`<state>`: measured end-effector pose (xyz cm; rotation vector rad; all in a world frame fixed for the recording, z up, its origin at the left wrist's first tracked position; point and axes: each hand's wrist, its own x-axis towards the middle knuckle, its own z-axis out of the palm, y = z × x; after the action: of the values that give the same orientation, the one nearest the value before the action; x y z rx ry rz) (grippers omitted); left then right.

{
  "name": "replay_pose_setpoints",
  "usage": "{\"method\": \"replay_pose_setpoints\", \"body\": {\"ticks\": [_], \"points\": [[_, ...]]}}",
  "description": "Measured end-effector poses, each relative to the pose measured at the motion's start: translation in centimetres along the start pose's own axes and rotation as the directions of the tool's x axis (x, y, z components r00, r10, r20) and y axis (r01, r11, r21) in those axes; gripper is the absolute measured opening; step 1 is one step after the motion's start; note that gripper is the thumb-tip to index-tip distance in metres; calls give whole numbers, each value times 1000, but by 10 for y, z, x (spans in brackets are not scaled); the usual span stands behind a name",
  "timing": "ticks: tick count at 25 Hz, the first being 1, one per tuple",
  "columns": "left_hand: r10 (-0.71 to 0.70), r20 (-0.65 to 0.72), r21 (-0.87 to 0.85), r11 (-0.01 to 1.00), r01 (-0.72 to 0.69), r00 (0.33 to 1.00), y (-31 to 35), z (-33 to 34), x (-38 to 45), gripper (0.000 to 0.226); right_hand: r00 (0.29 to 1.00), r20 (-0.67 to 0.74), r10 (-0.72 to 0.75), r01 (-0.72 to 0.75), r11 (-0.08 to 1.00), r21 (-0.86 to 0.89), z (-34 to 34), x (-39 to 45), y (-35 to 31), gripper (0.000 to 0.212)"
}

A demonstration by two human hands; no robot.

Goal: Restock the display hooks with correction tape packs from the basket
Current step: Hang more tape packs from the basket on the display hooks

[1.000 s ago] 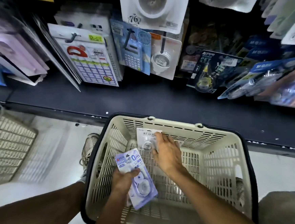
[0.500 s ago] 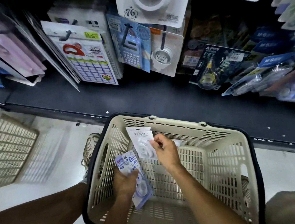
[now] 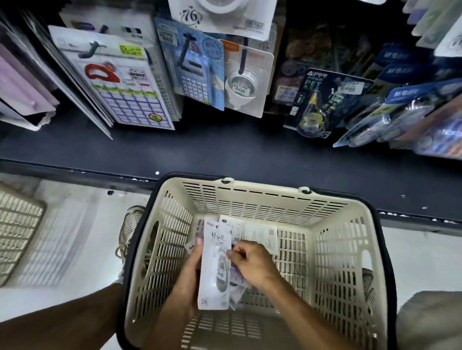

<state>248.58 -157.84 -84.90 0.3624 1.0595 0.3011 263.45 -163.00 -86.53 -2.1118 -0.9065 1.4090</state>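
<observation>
ITEM: correction tape pack, white [image 3: 216,270]. Loc: inside cream basket [image 3: 338,249], lifted clear of the basket floor, held between both hands near the left wall. Long axis runs near-to-far in view, header end w/ printed characters pointing toward the shelf, bottom end toward the person.

L hand [image 3: 188,277]: under/behind the pack on its left edge, fingers wrapped round the stack, one fingertip showing at the upper left edge. Grips more than one pack; a lilac-tinted pack [image 3: 237,283] peeks out beneath the white one, on its right side. Exact count: can't tell.

R hand [image 3: 252,264]: on the pack's right edge, about mid-length, fingers curled, tips pinching at the edge. Whether it holds the white pack alone or squares the stack: can't tell.

Key relation: pack sits between the two hands, L to its left and below, R to its right. Header end is free of both hands and points at the display, so the hang hole (not legible here) is prob. at the far end, already facing the hooks.

Other stock in basket: flat white packs [image 3: 256,232] lying on the floor by the far wall, just beyond the R fingertips, touching or overlapping the held stack's far end in view.

Display hooks [image 3: 95,46]: above and beyond the dark shelf ledge [image 3: 195,152], well apart from the hands, carrying assorted carded goods. Tape-type packs hang to the right [image 3: 313,113]; R hand is nearer that side. Which hook is the target: can't tell.

Stage, est.: gathering; nothing hung from this handful yet.
</observation>
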Motion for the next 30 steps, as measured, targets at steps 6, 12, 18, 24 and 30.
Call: {"method": "replay_pose_setpoints", "body": {"ticks": [6, 12, 18, 24, 30], "points": [[-32, -58, -45, 999, 29, 998, -4, -1, 13, 67, 999, -34, 23, -27, 993, -112, 0, 22, 10, 19], [2, -491, 67, 997, 36, 871, -24, -9, 43, 47, 997, -75, -25, -7, 920, -393, 2, 36, 36, 41], [25, -670, -135, 979, -155, 742, -34, -8, 57, 54, 992, 12, 126, -85, 737, -671, -20, 50, 50, 110], [98, -667, 63, 995, -75, 739, -26, -12, 65, 39, 997, 25, -75, 73, 745, -664, -24, 40, 50, 39], [331, -487, 281, 936, -215, 808, 0, 3, 25, 4, 990, -92, 102, -119, 972, -202, -94, 15, 29, 25]]}}
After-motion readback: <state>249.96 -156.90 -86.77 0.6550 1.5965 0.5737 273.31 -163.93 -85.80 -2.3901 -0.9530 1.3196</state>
